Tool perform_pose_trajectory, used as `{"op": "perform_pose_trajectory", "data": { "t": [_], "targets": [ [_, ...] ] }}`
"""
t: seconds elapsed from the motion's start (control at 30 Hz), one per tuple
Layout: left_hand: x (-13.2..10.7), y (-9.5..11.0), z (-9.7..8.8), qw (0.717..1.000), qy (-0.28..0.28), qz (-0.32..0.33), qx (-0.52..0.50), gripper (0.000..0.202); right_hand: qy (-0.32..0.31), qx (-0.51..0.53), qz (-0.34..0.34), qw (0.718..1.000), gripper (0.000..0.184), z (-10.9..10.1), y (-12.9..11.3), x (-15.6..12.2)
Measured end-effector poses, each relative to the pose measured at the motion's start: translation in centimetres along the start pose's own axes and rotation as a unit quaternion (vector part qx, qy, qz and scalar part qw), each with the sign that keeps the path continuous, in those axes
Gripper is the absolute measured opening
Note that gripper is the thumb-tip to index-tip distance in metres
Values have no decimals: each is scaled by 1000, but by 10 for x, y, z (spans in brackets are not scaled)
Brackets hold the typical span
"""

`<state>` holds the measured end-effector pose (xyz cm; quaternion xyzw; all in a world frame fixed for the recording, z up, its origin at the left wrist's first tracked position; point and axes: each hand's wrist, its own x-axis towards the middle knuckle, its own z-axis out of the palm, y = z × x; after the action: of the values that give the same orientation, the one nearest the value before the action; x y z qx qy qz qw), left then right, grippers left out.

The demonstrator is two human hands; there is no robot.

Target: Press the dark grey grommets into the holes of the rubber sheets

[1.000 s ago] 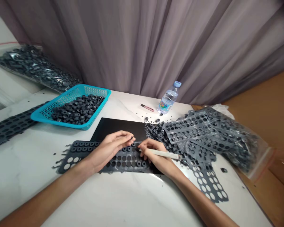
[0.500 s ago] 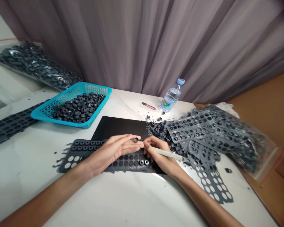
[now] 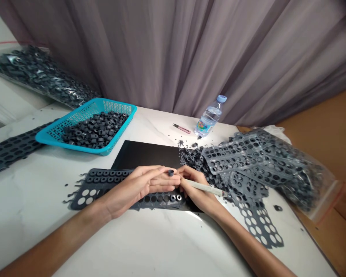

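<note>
A dark grey rubber sheet (image 3: 103, 182) with rows of round rings and punched-out holes lies on a black mat (image 3: 145, 154). My left hand (image 3: 138, 186) rests flat across the sheet, fingers stretched out. A small grey ring (image 3: 170, 172) sits on its fingertips. My right hand (image 3: 194, 188) is closed round a thin white pen-like tool (image 3: 204, 187), whose tip points at the ring and the left fingertips. Two rings (image 3: 175, 197) still sit in the sheet just below the hands.
A turquoise basket (image 3: 60, 132) holds several loose grey rings at the back left. Emptied rubber sheets and a clear bag (image 3: 276, 169) pile up on the right. A water bottle (image 3: 209, 117) and small pink snips (image 3: 181, 128) lie behind. Another sheet (image 3: 8, 148) lies far left.
My left hand has flattened and slid a little right over the sheet. A ring has come up out of the sheet and now sits on the left fingertips.
</note>
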<state>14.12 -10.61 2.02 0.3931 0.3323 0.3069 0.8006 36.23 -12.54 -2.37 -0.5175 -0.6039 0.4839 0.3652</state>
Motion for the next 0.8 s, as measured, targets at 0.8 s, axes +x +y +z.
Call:
{"op": "perform_pose_trajectory", "data": {
  "t": [0.8],
  "targets": [
    [-7,-1,4,998,-44,-19,52,47,-11,-17,-30,999,19,-3,-1,1]
  ]
}}
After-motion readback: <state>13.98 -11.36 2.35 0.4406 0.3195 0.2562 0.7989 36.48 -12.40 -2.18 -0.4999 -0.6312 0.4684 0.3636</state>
